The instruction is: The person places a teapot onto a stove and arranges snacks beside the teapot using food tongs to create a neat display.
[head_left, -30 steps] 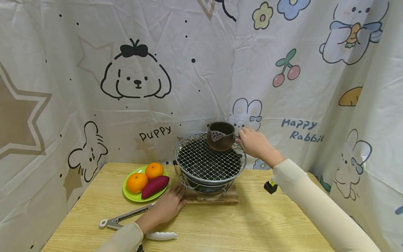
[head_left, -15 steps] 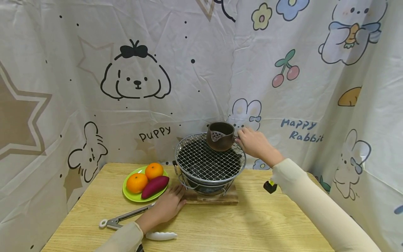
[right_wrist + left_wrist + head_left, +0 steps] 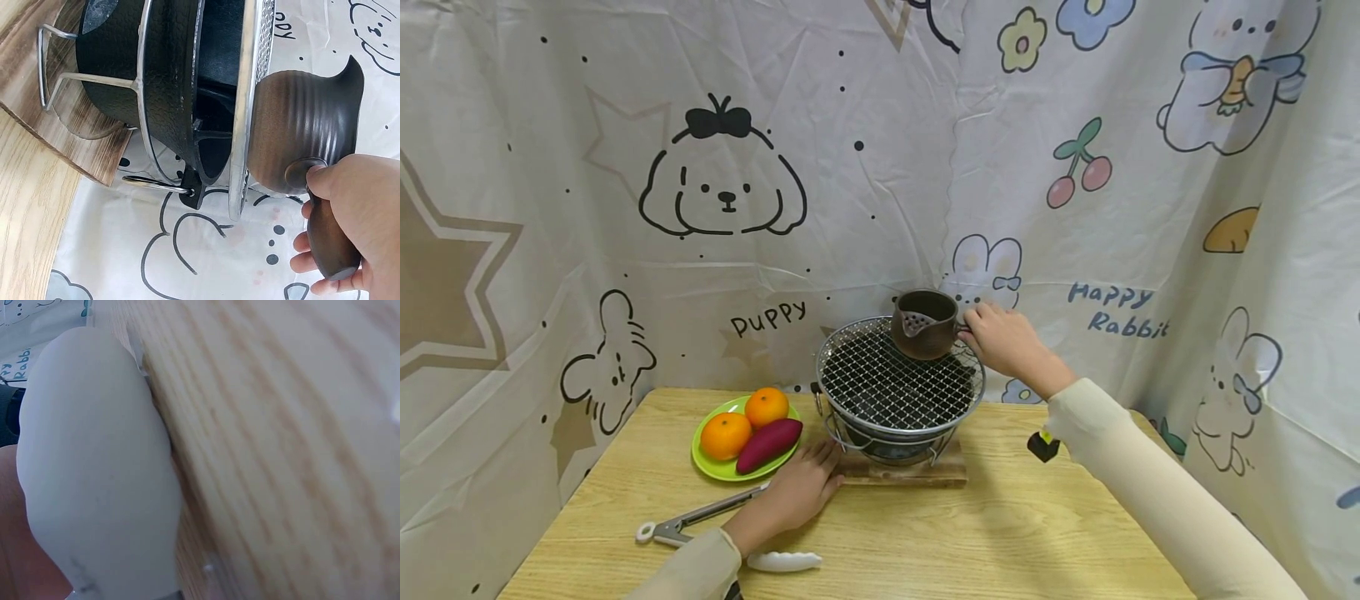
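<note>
My right hand (image 3: 1003,342) grips the side handle of a brown clay teapot (image 3: 925,340), thumb on top in the right wrist view. The pot has no lid, and a holed strainer shows behind its spout. Its base appears to sit on the round wire grill rack (image 3: 880,375), towards the back right. Below the rack is a black charcoal stove (image 3: 112,81) in a wire stand, on a wooden board (image 3: 902,477). My left hand (image 3: 797,492) rests low at the board's left end, fingers extended; contact with the board is hard to tell.
A green plate (image 3: 703,467) holds two oranges (image 3: 726,435) and a purple sweet potato (image 3: 769,445). Metal tongs (image 3: 673,527) lie under my left forearm. One white tong handle (image 3: 94,444) fills much of the left wrist view. A printed curtain (image 3: 865,208) hangs behind the table.
</note>
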Demonstrator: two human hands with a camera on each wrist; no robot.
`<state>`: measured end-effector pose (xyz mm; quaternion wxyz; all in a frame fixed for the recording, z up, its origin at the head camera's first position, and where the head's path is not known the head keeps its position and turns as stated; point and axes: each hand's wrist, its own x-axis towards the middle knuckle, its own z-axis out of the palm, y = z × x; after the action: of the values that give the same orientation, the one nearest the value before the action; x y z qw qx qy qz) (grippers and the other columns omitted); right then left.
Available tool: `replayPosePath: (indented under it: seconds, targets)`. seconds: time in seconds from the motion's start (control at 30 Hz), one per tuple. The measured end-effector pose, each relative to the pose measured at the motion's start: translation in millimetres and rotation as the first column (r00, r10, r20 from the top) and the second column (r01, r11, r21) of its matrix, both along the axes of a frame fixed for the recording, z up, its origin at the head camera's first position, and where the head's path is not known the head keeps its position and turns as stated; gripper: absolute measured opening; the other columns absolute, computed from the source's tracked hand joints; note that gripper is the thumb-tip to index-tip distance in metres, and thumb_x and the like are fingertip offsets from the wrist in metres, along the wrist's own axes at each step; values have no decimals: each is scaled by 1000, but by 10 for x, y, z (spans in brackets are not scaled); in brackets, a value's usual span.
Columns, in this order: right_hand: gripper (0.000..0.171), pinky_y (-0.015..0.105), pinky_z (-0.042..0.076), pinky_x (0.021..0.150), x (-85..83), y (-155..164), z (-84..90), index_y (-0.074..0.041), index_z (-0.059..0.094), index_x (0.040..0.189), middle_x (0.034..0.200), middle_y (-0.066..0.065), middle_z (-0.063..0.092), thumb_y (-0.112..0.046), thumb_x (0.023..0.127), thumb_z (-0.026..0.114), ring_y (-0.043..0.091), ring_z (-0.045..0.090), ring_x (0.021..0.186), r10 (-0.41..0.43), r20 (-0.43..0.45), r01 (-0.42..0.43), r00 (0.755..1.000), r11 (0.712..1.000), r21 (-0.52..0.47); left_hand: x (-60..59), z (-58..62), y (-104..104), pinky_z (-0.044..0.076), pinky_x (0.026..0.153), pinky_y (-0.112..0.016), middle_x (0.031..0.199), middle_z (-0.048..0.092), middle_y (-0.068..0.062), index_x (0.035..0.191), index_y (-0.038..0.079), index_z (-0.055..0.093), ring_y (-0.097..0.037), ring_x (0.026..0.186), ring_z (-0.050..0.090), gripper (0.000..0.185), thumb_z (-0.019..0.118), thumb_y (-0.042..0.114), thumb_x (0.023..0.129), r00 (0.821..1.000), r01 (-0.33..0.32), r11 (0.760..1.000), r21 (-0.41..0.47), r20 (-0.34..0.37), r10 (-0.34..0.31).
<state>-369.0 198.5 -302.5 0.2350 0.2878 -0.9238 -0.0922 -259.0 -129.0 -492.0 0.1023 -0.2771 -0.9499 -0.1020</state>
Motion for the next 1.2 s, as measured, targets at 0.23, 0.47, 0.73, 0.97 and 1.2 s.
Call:
replayPosePath:
  seconds: [0.23, 0.47, 0.73, 0.97, 1.2]
  targets:
    - [24, 46, 49, 68, 20, 3, -3, -4, 58, 99, 92, 13, 60, -28, 103, 61, 30, 58, 82, 27, -50, -26, 998, 1000, 11, 13, 8, 5, 40, 114, -59, 143, 56, -30, 138, -13, 54, -45, 133, 55, 49, 56, 22, 104, 1000, -2, 1000, 5, -9, 3]
    - [27, 48, 51, 74, 31, 21, 9, -4, 61, 107, 98, 15, 63, -30, 102, 62, 32, 61, 90, 27, -63, -26, 998, 1000, 17, 22, 27, 10, 39, 115, -60, 144, 54, -31, 139, -14, 53, -47, 135, 53, 50, 56, 21, 104, 1000, -7, 1000, 22, 21, 7]
    - [43, 56, 52, 92, 53, 63, 36, -1, 59, 131, 120, 20, 66, -33, 103, 60, 39, 63, 112, 4, -25, -4, 1000, 1000, -15, 12, 1, 9, 39, 115, -60, 145, 54, -30, 140, -13, 53, -46, 135, 53, 50, 56, 22, 104, 1000, -12, 1000, 15, 19, 11]
    - [46, 58, 50, 96, 81, 94, 32, -2, 60, 133, 122, 20, 67, -34, 101, 64, 39, 63, 115, 13, -70, -15, 997, 999, -29, -3, -27, 2, 39, 115, -59, 145, 54, -30, 140, -12, 53, -46, 135, 53, 50, 56, 23, 104, 1000, -11, 1000, 15, 13, 11]
    - [52, 58, 47, 100, 136, 140, 33, -2, 55, 140, 131, 22, 63, -35, 101, 63, 40, 60, 121, 22, -108, -27, 994, 999, -46, -5, -35, 3, 39, 115, -59, 145, 54, -30, 140, -12, 53, -46, 136, 53, 50, 56, 23, 104, 1000, -13, 1000, 10, 12, 13]
